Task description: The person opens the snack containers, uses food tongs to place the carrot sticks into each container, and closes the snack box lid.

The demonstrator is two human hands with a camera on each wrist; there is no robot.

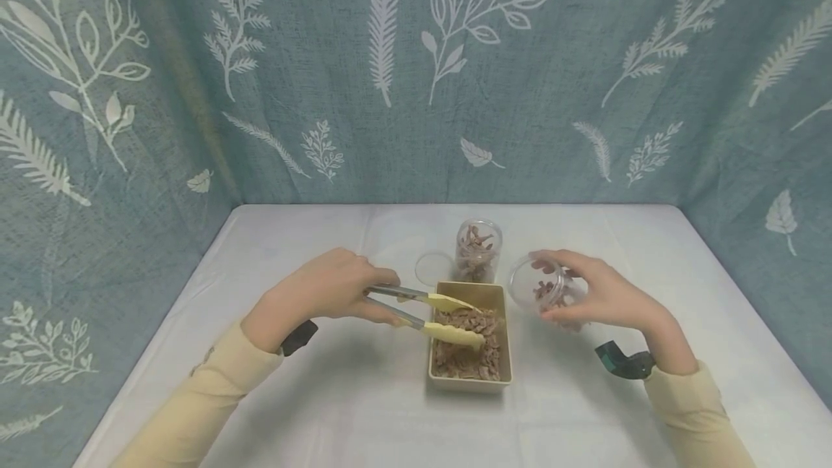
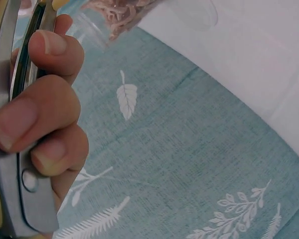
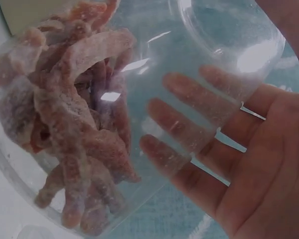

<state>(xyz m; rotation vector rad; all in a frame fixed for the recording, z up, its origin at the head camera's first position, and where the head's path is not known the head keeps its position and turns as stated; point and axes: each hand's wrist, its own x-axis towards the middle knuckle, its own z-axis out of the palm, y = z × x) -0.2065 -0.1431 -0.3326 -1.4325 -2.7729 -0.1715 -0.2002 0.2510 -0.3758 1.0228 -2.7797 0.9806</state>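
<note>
My left hand (image 1: 338, 286) grips metal tongs (image 1: 455, 336) with yellow tips. Their arms are spread, and the tips reach over a beige rectangular box (image 1: 469, 385) of brown dried meat-like strips (image 1: 464, 367). Close up in the left wrist view, curled fingers (image 2: 45, 112) wrap the steel handles. To the right of the box, my right hand (image 1: 607, 293) holds a clear jar (image 1: 523, 287), tilted with its round opening toward the box. Several reddish-brown strips (image 3: 65, 114) lie inside this jar in the right wrist view, with fingers seen through its clear wall.
A second clear jar (image 1: 478, 262), partly filled with similar strips, stands just behind the box. Beside it on the left lies a round clear lid (image 1: 433, 269). All rest on a white-covered table (image 1: 364, 410), with a blue-green leaf-patterned curtain (image 1: 403, 143) behind.
</note>
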